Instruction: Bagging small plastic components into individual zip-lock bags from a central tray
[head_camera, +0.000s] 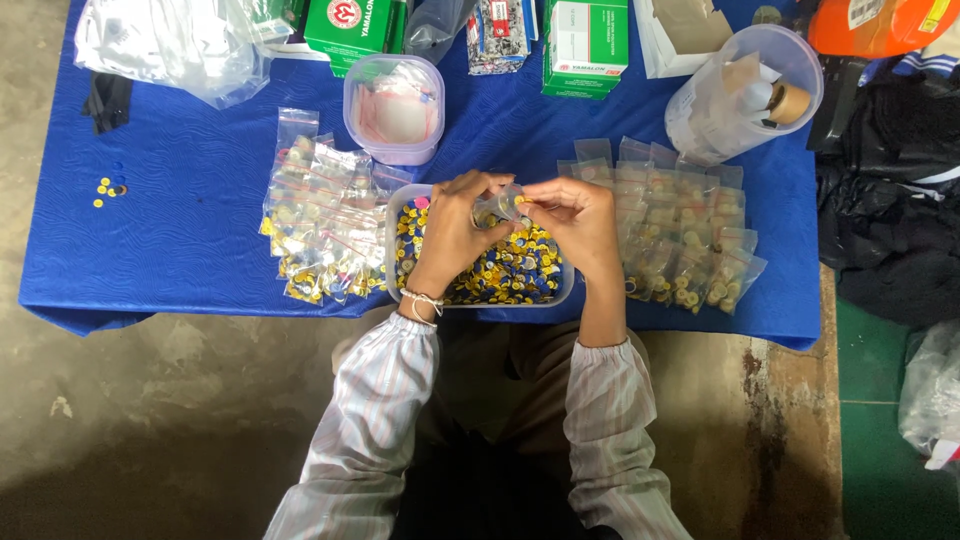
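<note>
My left hand (455, 230) and my right hand (578, 222) meet above a clear plastic tub (393, 262) full of small yellow, blue and pink round pieces. Between their fingertips they hold a small clear zip bag (500, 203) with a few pieces inside. Both hands hover just over the tub, at the near edge of a table covered with blue cloth (180, 220).
Filled small bags lie in a pile left of the tub (320, 225) and in rows to its right (680, 230). Behind stand a round tub of empty bags (394, 108), a tipped clear jar (745, 95), green boxes (585, 45) and plastic wrap (170, 40). A few loose pieces (108, 187) lie far left.
</note>
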